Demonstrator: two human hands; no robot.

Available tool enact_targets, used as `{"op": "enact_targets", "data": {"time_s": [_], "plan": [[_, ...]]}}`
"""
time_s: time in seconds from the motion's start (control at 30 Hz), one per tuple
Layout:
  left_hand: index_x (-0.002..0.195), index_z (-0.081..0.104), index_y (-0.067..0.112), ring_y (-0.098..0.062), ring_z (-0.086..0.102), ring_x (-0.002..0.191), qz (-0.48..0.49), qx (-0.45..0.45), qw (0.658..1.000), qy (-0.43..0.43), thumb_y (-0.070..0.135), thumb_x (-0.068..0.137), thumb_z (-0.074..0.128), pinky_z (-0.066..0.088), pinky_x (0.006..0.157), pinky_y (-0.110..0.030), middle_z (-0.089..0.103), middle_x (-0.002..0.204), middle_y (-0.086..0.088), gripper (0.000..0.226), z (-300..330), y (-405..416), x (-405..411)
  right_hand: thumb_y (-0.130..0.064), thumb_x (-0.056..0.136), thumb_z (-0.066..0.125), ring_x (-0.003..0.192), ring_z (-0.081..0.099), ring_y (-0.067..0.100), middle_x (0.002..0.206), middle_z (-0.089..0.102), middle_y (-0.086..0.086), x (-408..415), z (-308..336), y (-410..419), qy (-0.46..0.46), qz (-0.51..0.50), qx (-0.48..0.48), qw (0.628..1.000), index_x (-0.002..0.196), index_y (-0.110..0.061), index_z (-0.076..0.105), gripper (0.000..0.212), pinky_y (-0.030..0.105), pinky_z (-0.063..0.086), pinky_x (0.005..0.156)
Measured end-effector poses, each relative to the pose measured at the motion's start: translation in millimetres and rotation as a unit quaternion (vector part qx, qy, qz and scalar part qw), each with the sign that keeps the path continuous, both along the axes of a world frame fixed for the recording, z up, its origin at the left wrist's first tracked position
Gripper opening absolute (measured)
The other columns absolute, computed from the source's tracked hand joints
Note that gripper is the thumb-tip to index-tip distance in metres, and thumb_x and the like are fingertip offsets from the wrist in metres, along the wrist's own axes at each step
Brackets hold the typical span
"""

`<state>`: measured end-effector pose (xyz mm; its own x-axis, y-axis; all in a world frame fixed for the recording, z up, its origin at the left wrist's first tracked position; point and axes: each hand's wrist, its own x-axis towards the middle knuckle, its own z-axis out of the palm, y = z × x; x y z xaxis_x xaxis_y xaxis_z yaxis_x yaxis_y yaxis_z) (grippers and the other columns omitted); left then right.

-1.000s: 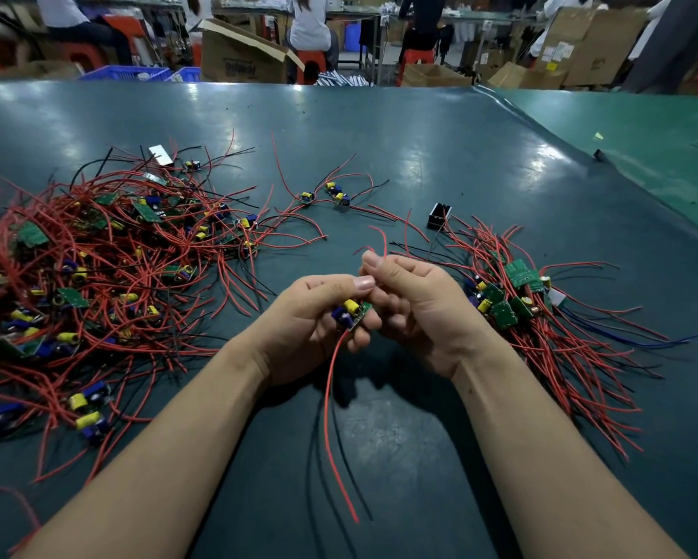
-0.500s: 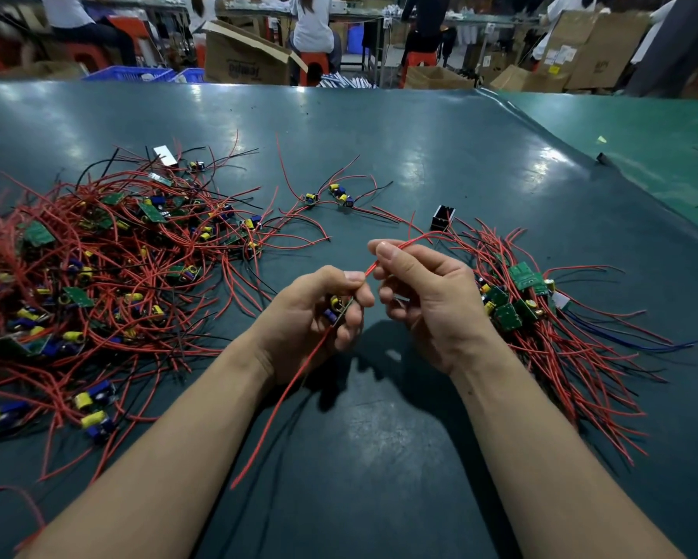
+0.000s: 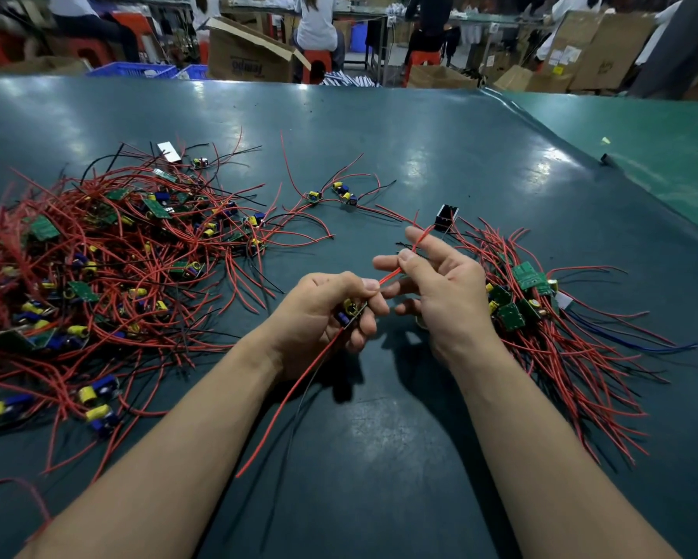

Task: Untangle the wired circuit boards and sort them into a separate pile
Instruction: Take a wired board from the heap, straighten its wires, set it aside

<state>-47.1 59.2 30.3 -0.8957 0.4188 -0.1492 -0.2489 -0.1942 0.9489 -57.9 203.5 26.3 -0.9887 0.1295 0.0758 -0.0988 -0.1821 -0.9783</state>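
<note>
- Board (image 3: 353,311): we grip it in our left hand (image 3: 325,312).
- Right hand (image 3: 440,288) pinches its red lead (image 3: 395,272), straightening.
- Next: we place it on the sorted pile (image 3: 540,316).

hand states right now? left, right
Left hand: closed, holding a small circuit board.
Right hand: fingers mostly spread, thumb and forefinger pinching that board's red wire.

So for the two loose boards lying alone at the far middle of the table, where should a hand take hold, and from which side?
Pinch a board body itself, not the thin red leads, which would only drag. Come from above: the boards lie flat on the table, wires fanning out sideways, apart from the big tangle.
</note>
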Motion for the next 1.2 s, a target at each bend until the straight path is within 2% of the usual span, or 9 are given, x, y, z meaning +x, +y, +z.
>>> {"op": "enact_targets", "data": {"time_s": [0.07, 0.23, 0.4, 0.5, 0.63, 0.83, 0.97, 1.13, 1.2], "plan": [[0.054, 0.069, 0.012, -0.010, 0.046, 0.035, -0.006, -0.004, 1.000, 0.006, 0.028, 0.070, 0.059, 0.037, 0.037, -0.015, 0.053, 0.045, -0.003, 0.024, 0.3, 0.1, 0.6, -0.003, 0.100, 0.049, 0.048, 0.059, 0.011, 0.077, 0.075, -0.001, -0.6, -1.2, 2.7, 0.009, -0.001, 0.030, 1.000, 0.131, -0.010, 0.052, 0.032, 0.021, 0.044, 0.042], [0.055, 0.069, 0.011, -0.010, 0.046, 0.033, -0.021, -0.006, 1.000, 0.021, 0.025, 0.072, 0.058, 0.038, 0.036, -0.015, 0.054, 0.045, -0.004, 0.025, -0.5, 0.6, 2.0, 0.002, 0.096, 0.045, 0.043, 0.056, 0.014, 0.070, 0.073, 0.004, 0.9, -1.8, 3.6, 0.014, -0.009, 0.061, 0.998, 0.099, -0.012, 0.059, 0.020, 0.024, 0.046, 0.041], [0.057, 0.069, 0.011, -0.011, 0.048, 0.034, -0.031, -0.013, 0.999, 0.024, 0.022, 0.076, 0.058, 0.038, 0.037, -0.015, 0.055, 0.046, -0.005, 0.025, -0.9, 0.3, 1.6, 0.001, 0.097, 0.041, 0.041, 0.056, 0.017, 0.071, 0.072, 0.008, -1.5, -4.1, 2.6, 0.030, -0.042, 0.056, 0.997, 0.114, -0.018, 0.057, 0.031, 0.025, 0.048, 0.041], [0.057, 0.069, 0.011, -0.010, 0.048, 0.034, -0.030, -0.013, 0.999, 0.024, 0.023, 0.075, 0.059, 0.039, 0.037, -0.014, 0.055, 0.046, -0.005, 0.025, -0.1, 0.2, 1.5, 0.002, 0.096, 0.039, 0.041, 0.056, 0.018, 0.070, 0.072, 0.008, -2.0, -5.2, 2.4, 0.036, -0.040, 0.056, 0.997, 0.104, -0.017, 0.060, 0.029, 0.026, 0.048, 0.041], [0.056, 0.069, 0.011, -0.011, 0.047, 0.034, -0.037, -0.029, 0.999, 0.025, 0.017, 0.085, 0.056, 0.039, 0.038, -0.015, 0.055, 0.046, -0.005, 0.032, 0.6, 0.8, 2.3, -0.004, 0.100, 0.039, 0.038, 0.055, 0.016, 0.067, 0.072, 0.007, -4.5, -5.9, 4.1, 0.026, -0.061, 0.046, 0.997, 0.106, -0.015, 0.054, 0.020, 0.023, 0.046, 0.038], [0.056, 0.069, 0.011, -0.010, 0.048, 0.035, -0.031, -0.036, 0.998, 0.028, 0.011, 0.092, 0.050, 0.039, 0.038, -0.016, 0.055, 0.046, -0.005, 0.041, 1.2, 0.6, 4.3, 0.000, 0.099, 0.037, 0.033, 0.053, 0.018, 0.060, 0.069, 0.008, -1.4, -6.7, 3.5, 0.052, -0.064, 0.062, 0.995, 0.096, -0.014, 0.055, 0.023, 0.023, 0.043, 0.035], [0.056, 0.070, 0.011, -0.011, 0.048, 0.034, -0.023, -0.023, 0.999, 0.025, 0.016, 0.087, 0.054, 0.039, 0.038, -0.016, 0.056, 0.047, -0.005, 0.035, 0.1, 1.4, 3.6, -0.011, 0.103, 0.044, 0.034, 0.053, 0.018, 0.065, 0.071, 0.008, -3.4, -3.7, 1.6, 0.015, -0.056, -0.007, 0.998, 0.106, -0.013, 0.052, 0.009, 0.022, 0.043, 0.035], [0.060, 0.072, 0.011, -0.011, 0.050, 0.037, -0.007, -0.013, 0.999, 0.028, 0.026, 0.077, 0.061, 0.040, 0.039, -0.016, 0.058, 0.049, -0.004, 0.026, -3.6, 2.6, 1.4, -0.017, 0.096, 0.061, 0.035, 0.052, 0.008, 0.054, 0.064, 0.001, -4.3, -0.4, 3.0, -0.085, -0.047, -0.104, 0.990, 0.086, -0.007, 0.062, 0.014, 0.016, 0.041, 0.036], [0.063, 0.074, 0.011, -0.011, 0.051, 0.039, 0.000, -0.008, 0.999, 0.035, 0.029, 0.075, 0.062, 0.041, 0.040, -0.017, 0.059, 0.051, -0.004, 0.025, -5.1, 3.3, 0.6, -0.016, 0.092, 0.065, 0.038, 0.053, 0.006, 0.059, 0.067, 0.003, -4.2, 0.9, 5.3, -0.116, -0.039, -0.166, 0.978, 0.088, -0.006, 0.063, 0.011, 0.015, 0.042, 0.036]]}}
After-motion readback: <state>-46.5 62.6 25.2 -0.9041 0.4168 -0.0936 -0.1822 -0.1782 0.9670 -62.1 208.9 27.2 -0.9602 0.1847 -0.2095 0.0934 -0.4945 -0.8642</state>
